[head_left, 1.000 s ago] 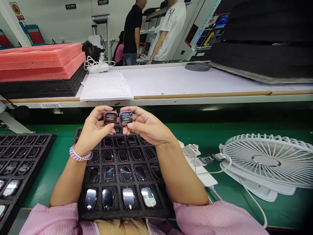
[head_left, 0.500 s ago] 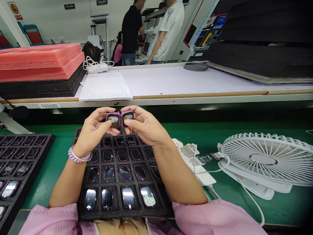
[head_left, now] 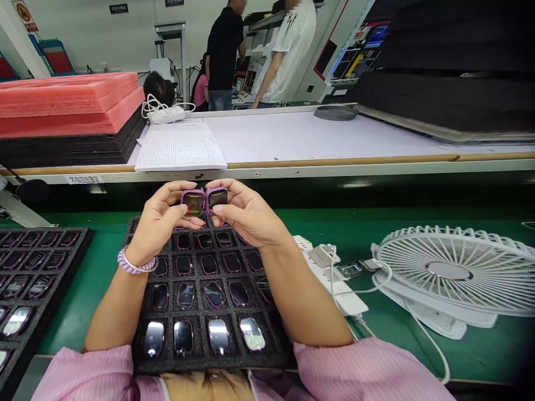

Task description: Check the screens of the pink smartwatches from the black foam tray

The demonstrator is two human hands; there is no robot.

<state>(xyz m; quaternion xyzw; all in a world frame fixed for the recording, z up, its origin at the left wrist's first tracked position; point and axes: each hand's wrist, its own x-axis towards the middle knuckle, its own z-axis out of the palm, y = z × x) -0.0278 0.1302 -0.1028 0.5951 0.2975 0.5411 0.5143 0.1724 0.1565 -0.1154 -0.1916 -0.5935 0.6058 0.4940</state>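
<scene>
My pink striped sleeves [head_left: 87,373] lie nearest, flanking a black foam tray [head_left: 200,363] whose closest row shows 4 glossy watches [head_left: 184,337], each in its own compartment. Further rows of watches run away from me beneath my forearms. A lilac coiled band [head_left: 129,263] circles my left wrist. To the left, a second tray [head_left: 42,328] of watches sits on the green tabletop [head_left: 90,278]; to the right are a white power strip [head_left: 349,302] with cables and a white fan [head_left: 449,271].

Above the tray's far end, my left grip [head_left: 156,223] holds 1 purple-cased watch [head_left: 193,201], thumb on its lower corner, and my right grip [head_left: 253,217] holds another purple watch [head_left: 217,197], thumb across its lower front. The 2 are side by side, faces towards me; I cannot tell whether their edges touch, and the screen text is too small to read.

Past them, a raised shelf [head_left: 267,136] carries printed sheets [head_left: 179,147], red foam [head_left: 62,100] on black foam [head_left: 83,149], and a white cable [head_left: 154,104]. Behind it, 2 people stand, 1 in black [head_left: 223,50], 1 in white [head_left: 288,55]
</scene>
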